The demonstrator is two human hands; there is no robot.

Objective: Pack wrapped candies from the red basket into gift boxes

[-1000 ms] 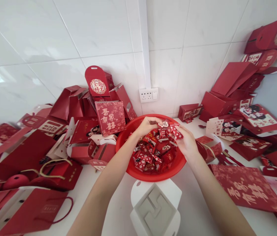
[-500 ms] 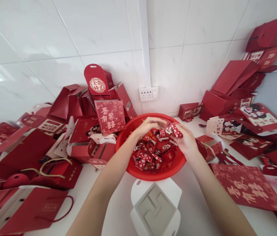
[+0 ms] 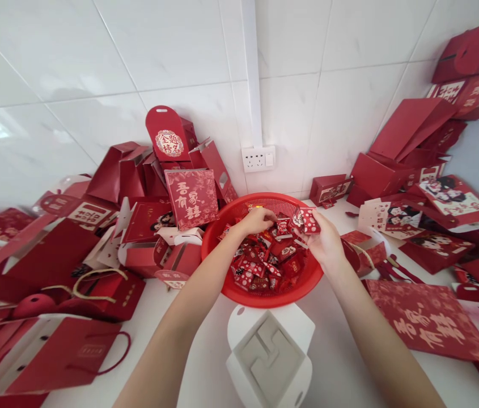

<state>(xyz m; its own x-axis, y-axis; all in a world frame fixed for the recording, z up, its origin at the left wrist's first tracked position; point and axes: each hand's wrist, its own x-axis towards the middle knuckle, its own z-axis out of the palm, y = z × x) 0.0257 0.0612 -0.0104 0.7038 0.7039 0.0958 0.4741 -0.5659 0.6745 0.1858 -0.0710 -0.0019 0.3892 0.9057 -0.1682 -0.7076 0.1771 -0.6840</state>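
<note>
A red plastic basket [image 3: 316,283] with perforated sides holds a heap of wrapped candies [image 3: 260,266] in red, some polka-dotted. Over the basket's left half, my left hand [image 3: 258,222] reaches down with fingers bent and apart, close to the candies; nothing shows in it. My right hand [image 3: 326,241] is at the basket's right rim, its fingers closed round a few red wrapped candies [image 3: 308,220], one dotted white and one with a pale heart-shaped print. In front of the basket stands an unfolded white box [image 3: 301,331] with a grey recessed inside.
Red gift boxes and bags [image 3: 69,260] crowd the left side, and more red boxes [image 3: 384,175] pile up on the right. A flat red box [image 3: 430,320] lies beside my right forearm. A socket [image 3: 258,159] is on the tiled wall behind.
My left hand has drawn back left, away from my right hand, and down toward the candies. My right hand keeps its candies, now turned a little. The view has shifted slightly.
</note>
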